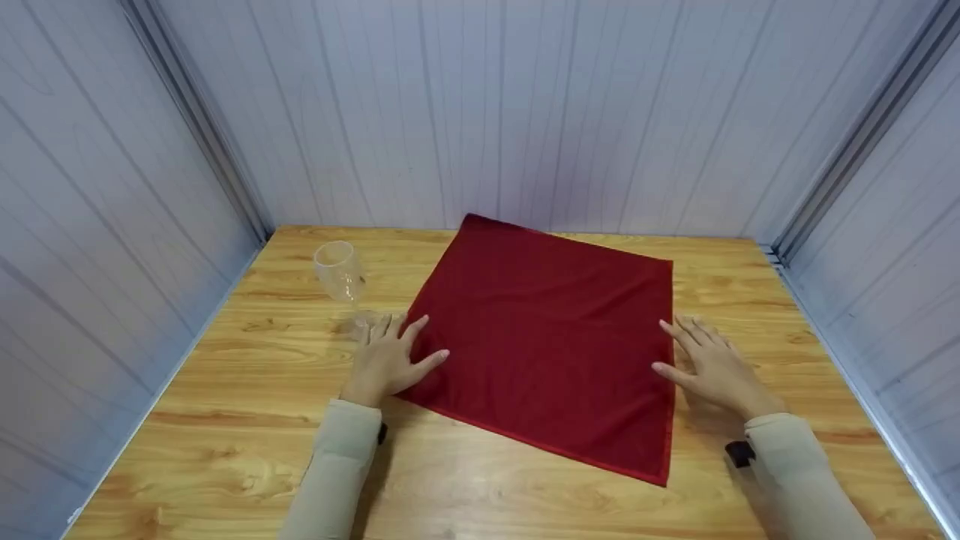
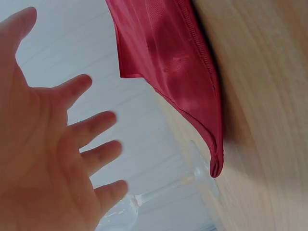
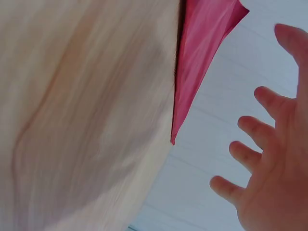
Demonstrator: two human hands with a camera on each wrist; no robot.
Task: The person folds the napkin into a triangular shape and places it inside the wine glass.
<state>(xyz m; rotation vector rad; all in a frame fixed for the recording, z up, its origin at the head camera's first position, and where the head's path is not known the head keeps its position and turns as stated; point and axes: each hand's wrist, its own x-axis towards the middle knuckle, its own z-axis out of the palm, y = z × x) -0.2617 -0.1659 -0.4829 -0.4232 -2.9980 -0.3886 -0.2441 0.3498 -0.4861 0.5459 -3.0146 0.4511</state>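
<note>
A dark red cloth napkin (image 1: 547, 337) lies spread out and turned askew on the wooden table, with slight creases and a stitched hem. My left hand (image 1: 386, 360) hovers over its left corner, fingers spread and holding nothing. In the left wrist view that corner (image 2: 211, 125) curls up a little from the wood, apart from the palm. At the napkin's right edge is my right hand (image 1: 709, 367), fingers spread and also bare of anything. The right wrist view shows the cloth (image 3: 197, 62) beyond these fingers. A clear stemmed glass (image 1: 341, 271) stands upright just past my left fingertips, its foot partly overlapped by them.
The wooden table (image 1: 225, 420) is enclosed by pale panelled walls (image 1: 465, 112) at the back and both sides. The napkin's far corner reaches the table's back edge. The glass stands close to the left hand, left of the napkin.
</note>
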